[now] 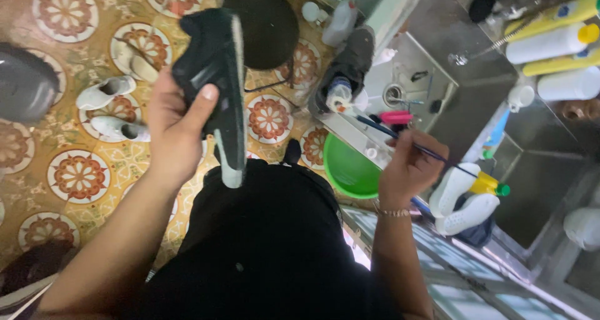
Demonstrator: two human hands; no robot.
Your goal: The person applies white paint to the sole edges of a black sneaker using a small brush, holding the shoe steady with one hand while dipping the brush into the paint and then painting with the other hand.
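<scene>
The left hand (177, 127) is gripping a black shoe (215, 76) with a pale sole edge, thumb pressed across its side, holding it up over the patterned tile floor (75, 176). The right hand (409, 167) is pinching a thin blue-handled brush (400, 139) — its pink head seems to be pointing toward the steel sink (412, 76). A green basin (350, 170) is sitting just beside that hand, and 2 white shoes (109, 110) are lying on the floor — well apart.

Black shoe (215, 76) partly behind left hand (178, 129), grey obj (25, 82) cut off at left edge
</scene>
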